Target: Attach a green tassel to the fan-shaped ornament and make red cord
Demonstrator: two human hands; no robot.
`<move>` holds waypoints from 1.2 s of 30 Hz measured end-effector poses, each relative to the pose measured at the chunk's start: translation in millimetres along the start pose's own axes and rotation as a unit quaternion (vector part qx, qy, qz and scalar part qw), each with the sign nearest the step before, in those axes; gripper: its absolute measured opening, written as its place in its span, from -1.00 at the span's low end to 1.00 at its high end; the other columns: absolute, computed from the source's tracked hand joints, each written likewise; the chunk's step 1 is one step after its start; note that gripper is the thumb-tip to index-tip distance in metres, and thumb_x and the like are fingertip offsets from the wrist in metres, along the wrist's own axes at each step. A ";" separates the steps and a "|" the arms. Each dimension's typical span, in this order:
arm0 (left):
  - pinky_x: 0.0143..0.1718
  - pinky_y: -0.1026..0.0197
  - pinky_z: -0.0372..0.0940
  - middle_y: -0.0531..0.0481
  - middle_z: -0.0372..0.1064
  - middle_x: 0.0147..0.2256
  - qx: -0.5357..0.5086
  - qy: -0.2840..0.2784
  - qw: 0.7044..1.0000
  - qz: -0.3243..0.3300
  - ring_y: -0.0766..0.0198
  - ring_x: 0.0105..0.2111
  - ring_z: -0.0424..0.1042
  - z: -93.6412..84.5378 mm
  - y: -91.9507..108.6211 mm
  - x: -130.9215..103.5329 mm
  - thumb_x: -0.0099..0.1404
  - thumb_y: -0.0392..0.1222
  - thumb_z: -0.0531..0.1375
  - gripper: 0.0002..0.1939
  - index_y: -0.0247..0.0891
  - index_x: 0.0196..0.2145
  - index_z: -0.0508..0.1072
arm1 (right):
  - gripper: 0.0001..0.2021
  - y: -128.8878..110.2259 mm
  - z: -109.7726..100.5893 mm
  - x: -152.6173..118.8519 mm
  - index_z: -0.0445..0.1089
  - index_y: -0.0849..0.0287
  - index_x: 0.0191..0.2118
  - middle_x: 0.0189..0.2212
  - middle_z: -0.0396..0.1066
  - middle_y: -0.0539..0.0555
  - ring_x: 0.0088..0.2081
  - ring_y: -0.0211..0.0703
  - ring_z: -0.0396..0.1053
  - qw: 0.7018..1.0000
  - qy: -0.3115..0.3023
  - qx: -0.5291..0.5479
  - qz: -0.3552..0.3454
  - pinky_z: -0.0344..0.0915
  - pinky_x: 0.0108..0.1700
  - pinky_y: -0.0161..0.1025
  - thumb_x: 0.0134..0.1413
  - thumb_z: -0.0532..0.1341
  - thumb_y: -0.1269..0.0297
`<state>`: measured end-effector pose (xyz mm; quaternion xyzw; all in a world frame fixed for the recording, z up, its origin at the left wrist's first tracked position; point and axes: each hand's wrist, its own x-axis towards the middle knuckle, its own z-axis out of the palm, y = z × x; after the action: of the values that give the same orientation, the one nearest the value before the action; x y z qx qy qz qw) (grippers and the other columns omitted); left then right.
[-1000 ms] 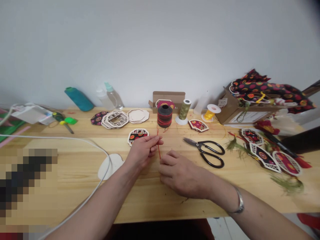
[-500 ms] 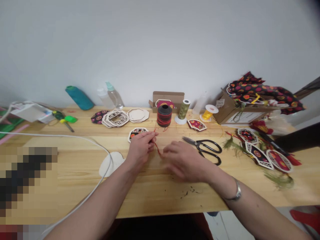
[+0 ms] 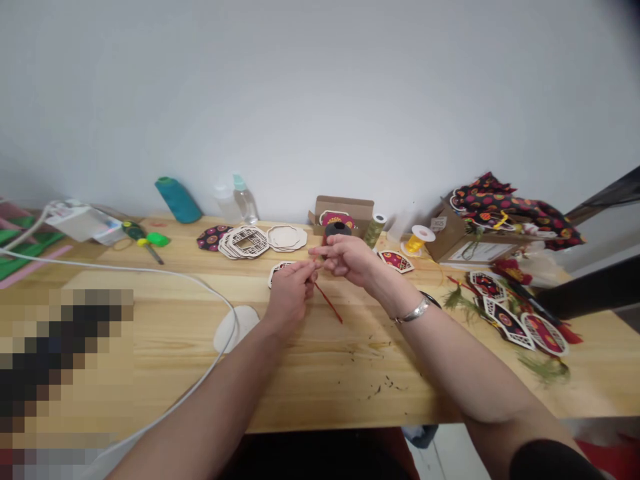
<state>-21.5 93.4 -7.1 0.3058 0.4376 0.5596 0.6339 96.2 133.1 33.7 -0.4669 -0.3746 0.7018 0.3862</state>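
My left hand is closed in a pinch on a thin red cord, whose tail hangs down to the right above the table. Fingertip to fingertip with it, my right hand has its index finger stretched out to the left. Its other fingers are bent in at the cord, though the exact grip is partly hidden. Behind the right hand stands a red and black thread spool, mostly covered. A patterned ornament with a wooden lattice frame lies partly hidden behind my left hand.
Lattice frames and pale wooden plates lie at the back. A yellow spool stands near a cardboard box. Finished ornaments lie right. A white cable crosses a white pad on the left.
My right hand has moved up and left to my left fingertips, away from the cord's tail, which now hangs loose. My right forearm now covers most of the scissors. The view has shifted slightly.
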 end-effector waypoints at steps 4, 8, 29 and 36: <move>-0.71 0.42 -0.26 0.15 0.14 -0.69 -0.016 -0.001 1.000 0.008 0.59 -0.74 -0.07 0.8 1.5 1.1 -0.07 -0.21 0.30 -0.82 -0.40 -0.56 0.41 | -0.71 -8.9 5.7 0.2 0.03 0.15 -0.40 -0.30 0.41 0.13 -0.68 -0.47 0.22 0.999 0.002 0.036 -0.014 -0.20 -0.75 -0.54 -0.29 0.06 0.62; -0.71 0.41 -0.27 0.16 0.12 -0.69 -0.029 -0.005 1.000 0.010 0.58 -0.74 -0.09 1.7 2.2 0.9 -0.08 -0.20 0.30 -0.79 -0.42 -0.51 0.44 | -0.69 -20.2 8.9 -3.7 0.03 0.14 -0.38 -0.30 0.39 0.11 -0.64 -0.44 0.25 0.996 0.000 0.073 -0.045 -0.18 -0.76 -0.56 -0.27 0.07 0.63; -0.70 0.42 -0.24 0.18 0.09 -0.71 -0.016 -0.009 1.000 0.017 0.58 -0.73 -0.09 3.2 5.0 -10.9 -0.08 -0.25 0.29 -0.80 -0.45 -0.47 0.47 | -0.69 -57.2 -19.1 -128.1 0.26 -0.03 -0.12 0.09 0.22 0.01 -0.51 -0.42 0.25 0.924 0.062 -0.139 -0.350 -0.08 -0.66 -0.37 -0.07 0.10 0.33; -0.70 0.43 -0.25 0.17 0.08 -0.72 0.020 -0.020 0.999 -0.036 0.60 -0.73 -0.09 5.6 21.3 -42.8 -0.10 -0.23 0.31 -0.80 -0.45 -0.51 0.49 | -0.78 -32.8 -54.3 -164.6 0.37 0.09 -0.15 -0.31 0.43 0.04 -0.45 -0.28 0.35 0.826 -0.066 -0.531 -0.177 0.20 -0.45 -0.31 0.14 0.04 0.30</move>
<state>-25.5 56.1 23.1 0.3130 0.4468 0.5214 0.6562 197.6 9.1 107.6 -0.4785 -0.7901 0.3432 0.1702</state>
